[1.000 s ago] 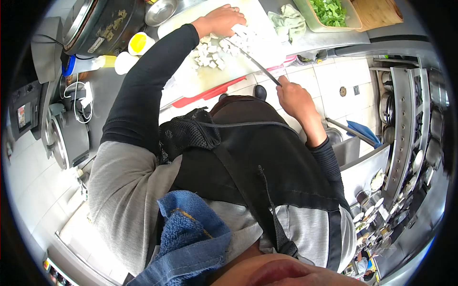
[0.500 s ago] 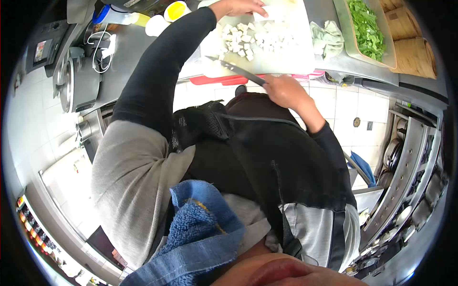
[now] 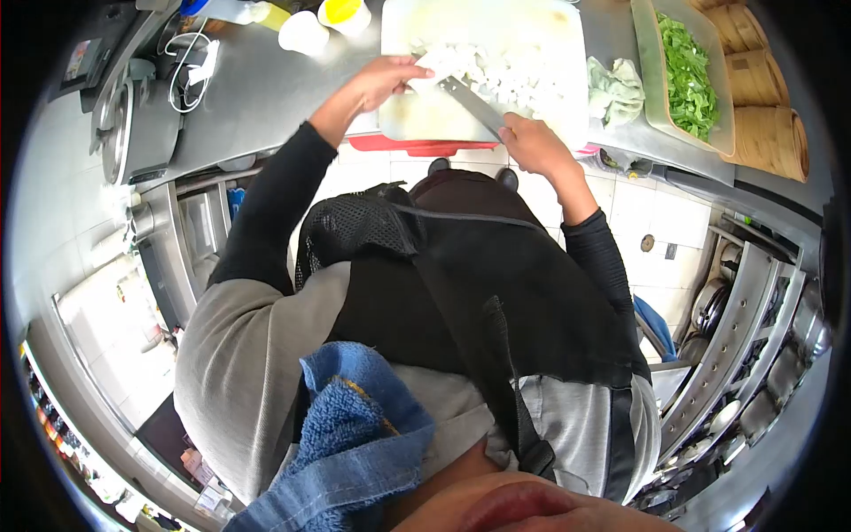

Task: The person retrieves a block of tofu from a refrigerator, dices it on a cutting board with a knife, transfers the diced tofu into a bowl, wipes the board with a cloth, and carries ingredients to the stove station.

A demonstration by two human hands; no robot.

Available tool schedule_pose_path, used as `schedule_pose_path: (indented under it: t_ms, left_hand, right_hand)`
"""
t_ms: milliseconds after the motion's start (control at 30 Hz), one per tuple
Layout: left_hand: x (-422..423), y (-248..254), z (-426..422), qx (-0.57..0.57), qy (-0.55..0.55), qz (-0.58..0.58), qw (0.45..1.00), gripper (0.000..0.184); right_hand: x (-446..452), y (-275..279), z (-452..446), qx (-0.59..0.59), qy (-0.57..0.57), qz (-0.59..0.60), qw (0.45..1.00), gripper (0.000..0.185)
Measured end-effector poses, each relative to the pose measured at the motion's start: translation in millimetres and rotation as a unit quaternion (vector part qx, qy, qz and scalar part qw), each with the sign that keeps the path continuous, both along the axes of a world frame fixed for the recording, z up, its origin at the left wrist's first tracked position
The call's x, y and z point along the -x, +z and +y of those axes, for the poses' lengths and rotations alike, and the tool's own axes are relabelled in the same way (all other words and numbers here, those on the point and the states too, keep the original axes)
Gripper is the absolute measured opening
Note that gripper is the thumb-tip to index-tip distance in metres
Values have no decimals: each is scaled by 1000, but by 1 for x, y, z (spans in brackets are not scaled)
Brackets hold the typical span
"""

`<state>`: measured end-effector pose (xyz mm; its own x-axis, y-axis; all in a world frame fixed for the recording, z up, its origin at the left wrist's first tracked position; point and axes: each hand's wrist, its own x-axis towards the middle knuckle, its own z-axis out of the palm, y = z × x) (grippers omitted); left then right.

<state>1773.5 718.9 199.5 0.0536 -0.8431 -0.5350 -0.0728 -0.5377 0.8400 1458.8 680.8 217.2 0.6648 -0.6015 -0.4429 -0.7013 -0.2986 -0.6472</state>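
Observation:
A white cutting board [image 3: 483, 124] lies on the steel counter, with many small white cubes [image 3: 514, 75] spread across its middle. My right hand [image 3: 534, 144] is wrapped round the handle of a knife [image 3: 474, 108], whose blade points up and left over the board. Near the blade's tip, my left hand [image 3: 386, 82] pinches a white piece [image 3: 436, 66] at the board's left side. The piece's outline blends into the bright board and cubes.
Right of the board are a crumpled pale green cloth [image 3: 614, 92], a container of chopped greens [image 3: 687, 80] and wooden items [image 3: 767, 142]. White cups, one with yellow contents [image 3: 344, 12], stand at the back left. A red edge [image 3: 417, 145] shows under the board.
My left hand has come from the board's far side to its left side, near the knife. The knife has moved up over the board, and the cubes lie closer together.

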Motion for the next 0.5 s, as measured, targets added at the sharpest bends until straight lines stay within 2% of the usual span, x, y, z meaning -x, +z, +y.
schedule_pose_path:
  t_ms: [100, 133, 200, 233, 333, 433, 500]
  left_hand:
    - [5, -30, 42, -25, 40, -63, 997, 36]
    - [6, -30, 46, 27, 9, -177, 984, 38]
    - [7, -31, 50, 124, -51, -395, 909, 43]
    - [6, -31, 51, 128, -40, -400, 907, 54]
    - [13, -31, 61, 258, 11, -501, 826, 54]
    - [15, -25, 61, 345, -16, -524, 778, 47]
    - [14, -37, 55, 351, -49, -471, 807, 37]
  right_hand:
    - [-2, -1, 6, -29, -17, -4, 999, 30]
    - [-3, -1, 8, -34, -20, -4, 999, 30]
    - [-4, 0, 11, -32, -16, 0, 999, 30]
    - [-6, 3, 13, 16, 4, -11, 1000, 24]
    - [-3, 27, 24, 67, 0, 11, 998, 22]
    - [3, 38, 37, 139, 18, 34, 990, 18]
    - [4, 47, 45, 141, 19, 56, 988, 16]
